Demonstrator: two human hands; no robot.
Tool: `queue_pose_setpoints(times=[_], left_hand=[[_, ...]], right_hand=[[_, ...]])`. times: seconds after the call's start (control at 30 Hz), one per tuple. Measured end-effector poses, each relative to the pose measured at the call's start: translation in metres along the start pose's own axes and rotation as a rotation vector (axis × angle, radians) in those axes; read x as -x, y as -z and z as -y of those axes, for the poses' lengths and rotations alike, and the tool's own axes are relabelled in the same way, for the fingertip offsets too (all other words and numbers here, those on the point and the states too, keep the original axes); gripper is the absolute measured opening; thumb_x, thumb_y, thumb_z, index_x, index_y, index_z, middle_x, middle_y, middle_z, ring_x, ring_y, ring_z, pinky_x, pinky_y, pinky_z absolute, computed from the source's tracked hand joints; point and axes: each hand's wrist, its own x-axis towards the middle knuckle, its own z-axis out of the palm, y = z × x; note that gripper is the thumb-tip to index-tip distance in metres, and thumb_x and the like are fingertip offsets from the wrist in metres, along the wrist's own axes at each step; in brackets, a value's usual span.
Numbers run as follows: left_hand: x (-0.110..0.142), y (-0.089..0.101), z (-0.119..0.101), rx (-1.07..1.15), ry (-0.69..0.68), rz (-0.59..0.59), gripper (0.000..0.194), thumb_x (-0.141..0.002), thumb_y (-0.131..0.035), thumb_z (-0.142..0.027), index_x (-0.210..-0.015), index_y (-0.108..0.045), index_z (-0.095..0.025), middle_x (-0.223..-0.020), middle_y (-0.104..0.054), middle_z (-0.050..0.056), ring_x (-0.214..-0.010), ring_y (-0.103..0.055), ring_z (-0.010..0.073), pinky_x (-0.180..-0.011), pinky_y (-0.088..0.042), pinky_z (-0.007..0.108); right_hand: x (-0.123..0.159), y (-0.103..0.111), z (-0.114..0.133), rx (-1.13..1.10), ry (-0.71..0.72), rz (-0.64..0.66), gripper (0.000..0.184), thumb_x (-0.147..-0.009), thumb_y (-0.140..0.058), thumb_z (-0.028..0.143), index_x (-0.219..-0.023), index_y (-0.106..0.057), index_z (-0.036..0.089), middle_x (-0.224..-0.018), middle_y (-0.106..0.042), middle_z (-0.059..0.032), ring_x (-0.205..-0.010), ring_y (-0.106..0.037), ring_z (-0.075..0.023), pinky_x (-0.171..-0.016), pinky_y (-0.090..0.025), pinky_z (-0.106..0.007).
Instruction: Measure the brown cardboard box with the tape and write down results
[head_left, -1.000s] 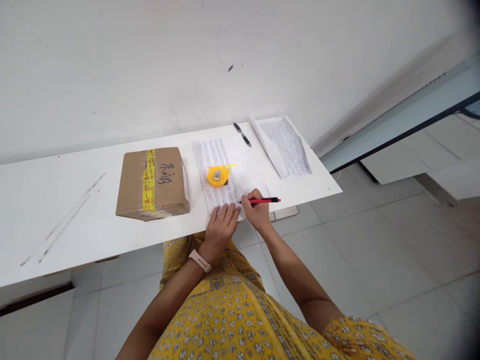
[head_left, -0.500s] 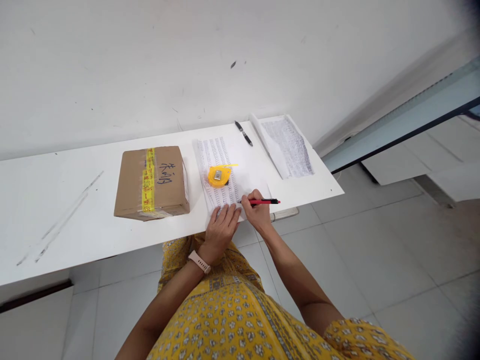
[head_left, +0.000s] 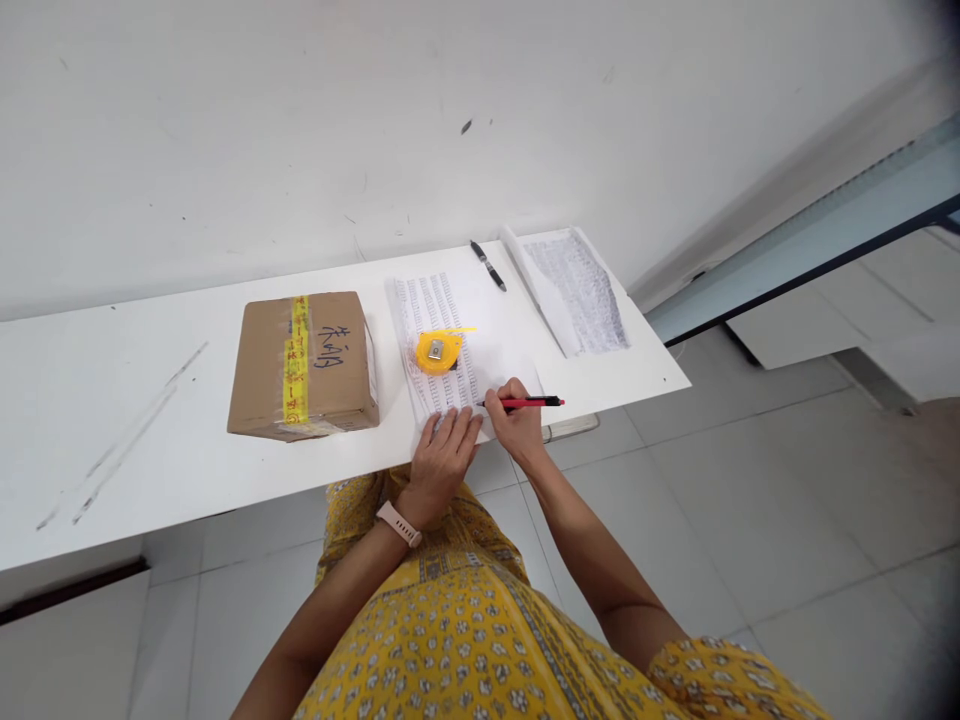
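Observation:
A written-on sheet of paper [head_left: 424,300] lies on the white table, filled with columns of small writing. My left hand [head_left: 444,455] rests flat on its near edge, fingers stretched out. In my right hand [head_left: 516,425] is a red and black pen [head_left: 536,402], its tip at the paper just right of the left fingertips. On the sheet, above both hands, sits a yellow tape measure [head_left: 437,352] with a short length of yellow blade sticking out to the right.
Left of the paper stands a taped cardboard box [head_left: 262,365] with handwriting on top. A black pen [head_left: 488,266] lies farther back. At the right is another stack of written sheets [head_left: 577,290]. The table [head_left: 150,400] meets a white wall behind.
My right hand and the pen have shifted very slightly to the right. My left hand, the tape measure and the box stay where they were.

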Motion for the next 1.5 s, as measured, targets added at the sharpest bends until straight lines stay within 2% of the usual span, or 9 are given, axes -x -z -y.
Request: queue_pose_setpoints(times=[0.3,0.4,0.53,0.63,0.7,0.77,0.87,1.07,1.5], left_hand=[[0.000,-0.002,0.000,-0.063,-0.019,-0.066,0.038,-0.101,-0.047,-0.030,-0.134,-0.060,-0.018,-0.140,-0.060,0.009,-0.124,-0.059,0.0255,-0.107,-0.042,0.044],[0.000,-0.002,0.000,-0.065,-0.022,-0.071,0.038,-0.101,-0.047,-0.030,-0.134,-0.059,-0.017,-0.140,-0.060,0.009,-0.124,-0.059,0.0259,-0.108,-0.041,0.045],[0.000,-0.002,0.001,-0.054,-0.021,-0.049,0.039,-0.100,-0.048,-0.029,-0.137,-0.058,-0.018,-0.141,-0.059,0.010,-0.126,-0.058,0.0261,-0.108,-0.040,0.045],[0.000,-0.002,0.000,-0.064,-0.018,-0.054,0.038,-0.101,-0.047,-0.030,-0.135,-0.059,-0.018,-0.140,-0.060,0.010,-0.124,-0.059,0.0258,-0.108,-0.041,0.044],[0.000,-0.002,0.000,-0.076,-0.020,-0.059,0.038,-0.101,-0.047,-0.030,-0.135,-0.059,-0.018,-0.140,-0.060,0.009,-0.124,-0.060,0.0256,-0.108,-0.041,0.044],[0.000,-0.002,0.000,-0.082,-0.022,-0.057,0.038,-0.101,-0.047,-0.030,-0.135,-0.059,-0.018,-0.140,-0.060,0.009,-0.124,-0.059,0.0256,-0.108,-0.041,0.044],[0.000,-0.001,0.000,-0.076,-0.023,-0.059,0.039,-0.101,-0.047,-0.030,-0.136,-0.058,-0.018,-0.141,-0.059,0.009,-0.125,-0.059,0.0257,-0.109,-0.041,0.044],[0.001,-0.002,0.000,-0.071,-0.023,-0.063,0.040,-0.101,-0.047,-0.030,-0.136,-0.058,-0.017,-0.141,-0.059,0.009,-0.125,-0.058,0.0255,-0.109,-0.041,0.045],[0.000,-0.001,0.000,-0.079,-0.026,-0.063,0.038,-0.101,-0.046,-0.029,-0.135,-0.059,-0.016,-0.140,-0.060,0.009,-0.124,-0.059,0.0254,-0.107,-0.042,0.045]], right_hand=[[0.001,-0.002,-0.005,-0.002,0.025,-0.009,0.030,-0.087,-0.056,0.031,-0.064,-0.037,0.024,-0.056,-0.038,0.0068,-0.052,-0.039,-0.0113,-0.054,-0.035,-0.027],[0.001,0.002,-0.005,-0.080,-0.025,-0.012,0.028,-0.089,-0.057,0.034,-0.069,-0.042,0.023,-0.060,-0.043,0.0056,-0.056,-0.044,-0.0121,-0.057,-0.039,-0.027],[-0.003,0.008,-0.003,-0.251,-0.150,0.131,0.021,-0.087,-0.063,0.040,-0.092,-0.053,0.022,-0.078,-0.061,0.0008,-0.069,-0.057,-0.0143,-0.065,-0.046,-0.028],[-0.007,0.008,-0.003,-0.207,-0.133,0.204,0.024,-0.083,-0.067,0.040,-0.095,-0.056,0.022,-0.086,-0.065,-0.0017,-0.073,-0.060,-0.0155,-0.067,-0.048,-0.029],[-0.008,0.008,-0.003,-0.123,-0.092,0.178,0.020,-0.085,-0.064,0.039,-0.084,-0.054,0.022,-0.073,-0.061,0.0011,-0.064,-0.057,-0.0142,-0.060,-0.045,-0.027],[-0.009,0.007,-0.004,-0.024,-0.029,0.117,0.023,-0.086,-0.060,0.036,-0.072,-0.047,0.023,-0.059,-0.049,0.0052,-0.052,-0.047,-0.0121,-0.053,-0.038,-0.026],[-0.009,0.007,-0.004,0.077,0.064,0.080,0.027,-0.086,-0.055,0.032,-0.066,-0.038,0.024,-0.052,-0.036,0.0079,-0.046,-0.036,-0.0107,-0.049,-0.032,-0.025],[-0.008,0.007,-0.003,0.103,0.123,0.095,0.026,-0.086,-0.053,0.032,-0.066,-0.037,0.025,-0.054,-0.036,0.0072,-0.046,-0.037,-0.0111,-0.049,-0.032,-0.025],[-0.007,0.005,-0.005,0.114,0.122,0.100,0.025,-0.086,-0.053,0.032,-0.067,-0.039,0.025,-0.056,-0.039,0.0064,-0.048,-0.038,-0.0118,-0.050,-0.033,-0.026]])
